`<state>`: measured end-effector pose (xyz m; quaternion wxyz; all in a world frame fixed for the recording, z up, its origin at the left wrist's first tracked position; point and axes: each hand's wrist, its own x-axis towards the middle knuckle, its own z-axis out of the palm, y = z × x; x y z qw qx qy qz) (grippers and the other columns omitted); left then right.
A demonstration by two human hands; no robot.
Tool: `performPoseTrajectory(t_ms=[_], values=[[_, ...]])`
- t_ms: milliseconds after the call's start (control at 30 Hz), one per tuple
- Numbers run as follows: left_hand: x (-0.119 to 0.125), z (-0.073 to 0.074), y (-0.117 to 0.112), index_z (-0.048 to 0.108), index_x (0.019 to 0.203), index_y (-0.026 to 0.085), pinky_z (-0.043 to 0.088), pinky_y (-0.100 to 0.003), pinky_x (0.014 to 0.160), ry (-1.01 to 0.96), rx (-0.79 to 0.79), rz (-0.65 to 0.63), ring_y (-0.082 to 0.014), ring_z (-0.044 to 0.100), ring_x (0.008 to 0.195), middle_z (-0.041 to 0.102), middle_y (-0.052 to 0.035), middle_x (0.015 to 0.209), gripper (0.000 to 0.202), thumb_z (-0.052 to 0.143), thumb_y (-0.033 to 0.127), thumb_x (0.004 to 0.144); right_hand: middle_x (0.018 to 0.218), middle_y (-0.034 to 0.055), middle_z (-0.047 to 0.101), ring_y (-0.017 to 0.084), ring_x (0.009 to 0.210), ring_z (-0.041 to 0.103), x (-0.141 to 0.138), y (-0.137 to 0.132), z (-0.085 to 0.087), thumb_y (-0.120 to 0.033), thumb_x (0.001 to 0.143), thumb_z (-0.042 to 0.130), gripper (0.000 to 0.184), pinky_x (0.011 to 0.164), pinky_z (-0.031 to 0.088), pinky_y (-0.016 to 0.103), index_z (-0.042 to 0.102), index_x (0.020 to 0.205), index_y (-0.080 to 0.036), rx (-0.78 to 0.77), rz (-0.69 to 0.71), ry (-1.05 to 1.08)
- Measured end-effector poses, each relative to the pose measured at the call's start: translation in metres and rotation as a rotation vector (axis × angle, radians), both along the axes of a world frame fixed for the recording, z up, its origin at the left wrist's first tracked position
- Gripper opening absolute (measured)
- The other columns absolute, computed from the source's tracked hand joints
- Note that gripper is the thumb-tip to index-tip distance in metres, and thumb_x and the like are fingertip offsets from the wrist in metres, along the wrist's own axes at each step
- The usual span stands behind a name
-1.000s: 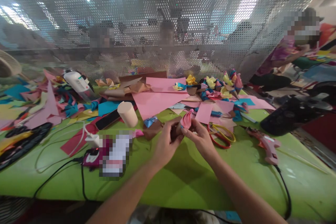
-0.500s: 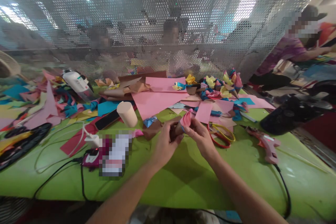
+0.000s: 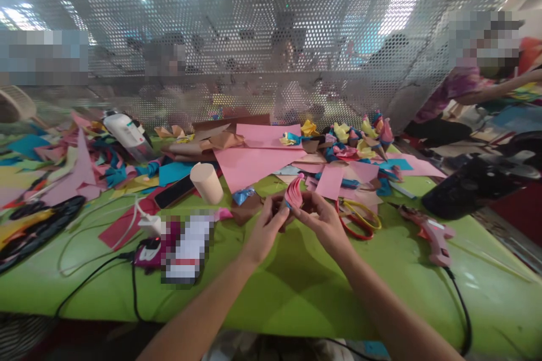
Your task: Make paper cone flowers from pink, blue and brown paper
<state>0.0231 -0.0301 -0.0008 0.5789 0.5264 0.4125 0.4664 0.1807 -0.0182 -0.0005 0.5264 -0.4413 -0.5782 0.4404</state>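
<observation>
My left hand (image 3: 265, 229) and my right hand (image 3: 325, 220) meet over the green table (image 3: 296, 282), both pinching a small pink folded paper piece (image 3: 293, 193) that sticks up between the fingertips. A brown paper bit seems to sit under the pink one, mostly hidden by my fingers. Just right of my right hand lie red and yellow handled scissors (image 3: 359, 215). A large pink paper sheet (image 3: 249, 164) lies behind my hands.
A pink glue gun (image 3: 432, 232) with a black cord lies at the right. A cream paper roll (image 3: 206, 183), a white bottle (image 3: 127, 133), paper scraps, small paper cones (image 3: 364, 135) and cables crowd the table. A perforated metal screen (image 3: 254, 45) stands behind; a person sits at far right.
My hands have lifted the pink piece slightly and shifted it left; the fingers have regripped it nearer its base. The rest of the table is unchanged.
</observation>
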Motion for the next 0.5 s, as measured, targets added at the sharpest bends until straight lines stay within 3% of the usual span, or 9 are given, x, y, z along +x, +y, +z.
performPoseTrajectory(t_ms=[233, 500], values=[[0.0010, -0.0008, 0.0004, 0.062, 0.108, 0.026, 0.048, -0.030, 0.085, -0.008, 0.031, 0.045, -0.0227, 0.059, 0.107, 0.066, -0.0054, 0.111, 0.039, 0.061, 0.061, 0.089, 0.087, 0.0054, 0.072, 0.019, 0.071, 0.060, -0.0001, -0.0011, -0.0010, -0.053, 0.077, 0.077, 0.039, 0.067, 0.050, 0.031, 0.070, 0.096, -0.020, 0.033, 0.015, -0.034], [0.0018, -0.0018, 0.0009, 0.063, 0.107, 0.024, 0.040, -0.021, 0.059, -0.076, -0.073, 0.051, -0.0131, 0.052, 0.075, 0.062, -0.0007, 0.094, 0.043, 0.064, 0.062, 0.086, 0.088, 0.0050, 0.072, 0.019, 0.072, 0.061, 0.0004, -0.0011, -0.0006, -0.053, 0.077, 0.078, 0.040, 0.068, 0.050, 0.031, 0.070, 0.098, -0.020, 0.017, 0.035, -0.002]])
